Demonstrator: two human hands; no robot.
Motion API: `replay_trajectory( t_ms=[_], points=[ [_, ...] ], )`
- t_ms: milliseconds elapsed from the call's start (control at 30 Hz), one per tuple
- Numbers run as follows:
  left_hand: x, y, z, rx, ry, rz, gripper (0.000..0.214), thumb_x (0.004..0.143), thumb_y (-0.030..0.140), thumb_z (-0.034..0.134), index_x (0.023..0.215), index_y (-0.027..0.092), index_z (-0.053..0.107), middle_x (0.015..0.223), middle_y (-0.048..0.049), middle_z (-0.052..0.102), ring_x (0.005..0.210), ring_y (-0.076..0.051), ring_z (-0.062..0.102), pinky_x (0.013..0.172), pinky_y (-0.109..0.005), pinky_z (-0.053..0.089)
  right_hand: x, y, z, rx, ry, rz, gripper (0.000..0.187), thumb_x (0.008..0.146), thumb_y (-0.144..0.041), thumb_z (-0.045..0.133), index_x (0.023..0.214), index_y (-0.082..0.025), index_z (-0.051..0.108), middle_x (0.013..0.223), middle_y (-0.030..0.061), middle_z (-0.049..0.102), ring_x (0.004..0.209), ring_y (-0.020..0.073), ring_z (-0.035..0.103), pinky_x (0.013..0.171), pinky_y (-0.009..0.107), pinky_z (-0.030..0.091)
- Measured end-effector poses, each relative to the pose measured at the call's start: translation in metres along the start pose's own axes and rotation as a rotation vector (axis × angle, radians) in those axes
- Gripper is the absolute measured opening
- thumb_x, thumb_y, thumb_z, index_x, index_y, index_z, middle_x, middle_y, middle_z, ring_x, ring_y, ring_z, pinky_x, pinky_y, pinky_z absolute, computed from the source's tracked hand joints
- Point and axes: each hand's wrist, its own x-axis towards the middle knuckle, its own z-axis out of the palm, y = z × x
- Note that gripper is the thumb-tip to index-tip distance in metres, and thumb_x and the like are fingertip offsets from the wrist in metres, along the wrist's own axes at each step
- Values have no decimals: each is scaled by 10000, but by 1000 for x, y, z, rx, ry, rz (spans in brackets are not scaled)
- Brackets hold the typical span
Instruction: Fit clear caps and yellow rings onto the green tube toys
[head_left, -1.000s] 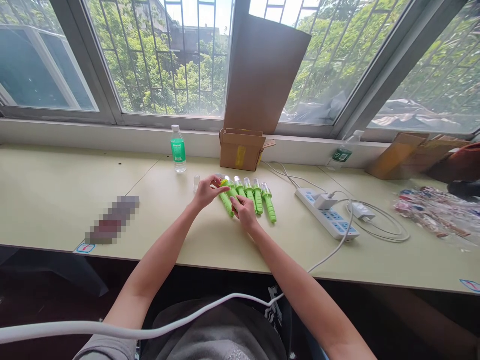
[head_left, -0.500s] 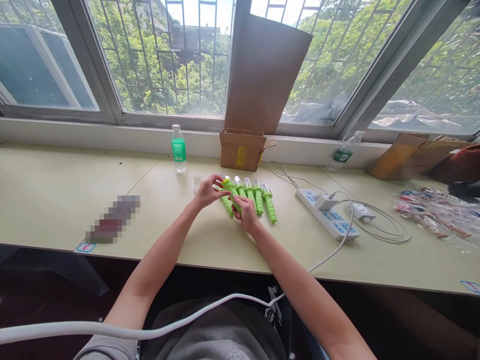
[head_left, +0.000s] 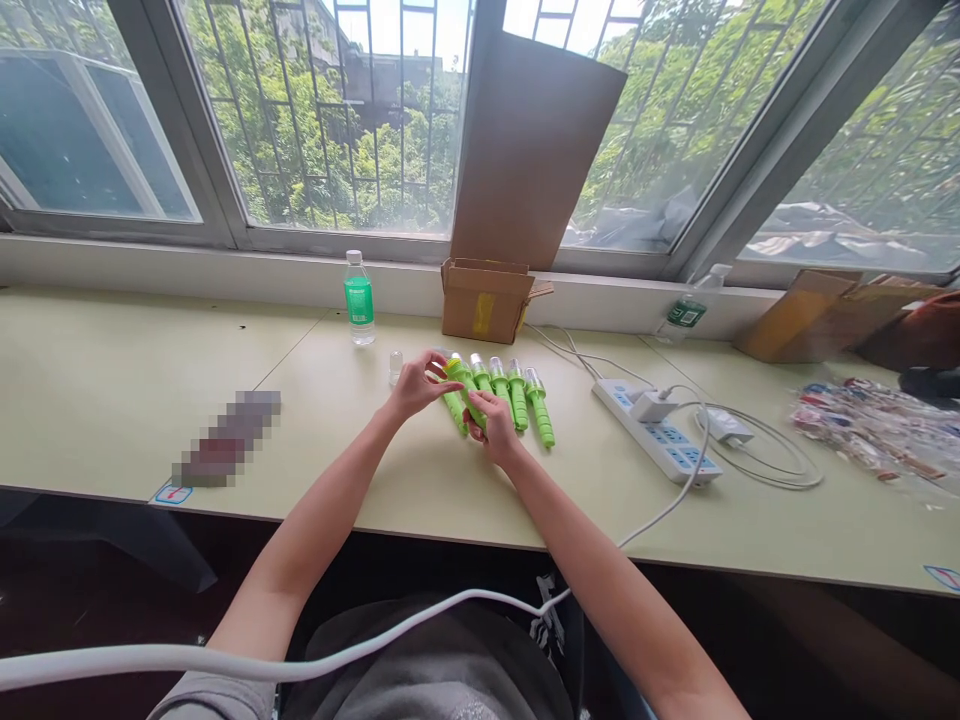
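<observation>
Between my hands is a green flashlight-like stick (head_left: 466, 382) with a ribbed grip and a yellow ring at its upper end. My left hand (head_left: 418, 384) is closed around that upper end, thumb along its side. Lower down, my right hand (head_left: 493, 424) grips the handle. Several more green sticks (head_left: 517, 397) with clear tips lie side by side on the table, just behind and to the right. One of them is partly covered by my hands. A small clear cap (head_left: 396, 367) stands left of my left hand.
A bottle with a green label (head_left: 359, 302) and a cardboard box (head_left: 484, 302) stand by the window sill. To the right lie a white power strip (head_left: 660, 435) with cables and a heap of plastic-wrapped items (head_left: 870, 420). A white cable (head_left: 337, 662) crosses before my body.
Both hands keep their hold on the green stick, with only a slight shift of the right fingers. The whole view has moved very slightly.
</observation>
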Motion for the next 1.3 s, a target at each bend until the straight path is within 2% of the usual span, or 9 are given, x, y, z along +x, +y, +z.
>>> replay_trajectory(
  t_ms=[300,567,767,867,933,1000,1067,1200,1300],
  points=[
    [-1,0,1,-28,34,-3,513,559,486,829,873,170,576,876,-43,655,729,-162,675,649,-315,593,1,-1,1,-40,51,-45,393,647,-504,735,730,-173,539,637,-14,534,363,43,359,328,213,161],
    [2,2,-1,-45,-16,-9,460,634,452,800,923,178,570,944,-58,651,835,-178,670,647,-287,568,-1,-6,-2,40,-28,42,335,689,-466,686,778,-166,567,620,-16,514,371,38,324,347,211,130],
    [2,3,-1,-32,-11,-40,375,671,447,768,851,176,581,989,-69,668,809,-161,657,644,-285,549,-1,-8,-4,22,-65,83,357,697,-489,663,826,-165,584,623,-12,515,373,40,287,350,219,103],
    [0,4,0,-30,17,-30,376,671,451,766,841,173,578,989,-72,676,808,-162,661,657,-295,554,2,-4,-3,-99,-9,-17,414,690,-528,672,885,-175,581,645,-8,548,377,51,295,355,221,150],
    [-1,4,1,-13,37,-15,372,679,449,762,850,175,578,976,-68,681,810,-164,666,656,-297,558,5,1,-2,-261,94,-170,436,666,-521,704,917,-184,588,686,6,585,431,80,381,390,225,243],
    [-1,4,2,15,54,2,363,686,445,760,859,180,581,964,-64,683,805,-165,669,647,-295,559,6,5,-2,-462,189,-329,380,684,-497,696,883,-184,616,735,32,615,551,126,486,484,241,343],
    [-2,4,3,49,65,17,362,684,443,764,860,184,582,959,-62,681,790,-162,668,636,-292,559,6,7,-2,-640,251,-427,311,747,-477,638,858,-186,647,778,53,637,657,164,533,581,265,385],
    [-2,4,3,104,56,28,382,667,450,779,865,190,580,964,-60,675,775,-159,663,618,-285,555,3,8,-3,-816,293,-481,278,828,-446,546,882,-208,679,819,70,651,723,202,550,636,290,379],
    [-1,3,2,113,32,17,390,670,452,777,888,198,579,943,-51,671,802,-164,662,611,-275,551,2,7,-3,-833,302,-468,281,838,-455,536,830,-208,669,704,51,608,629,188,507,599,290,350]
  ],
)
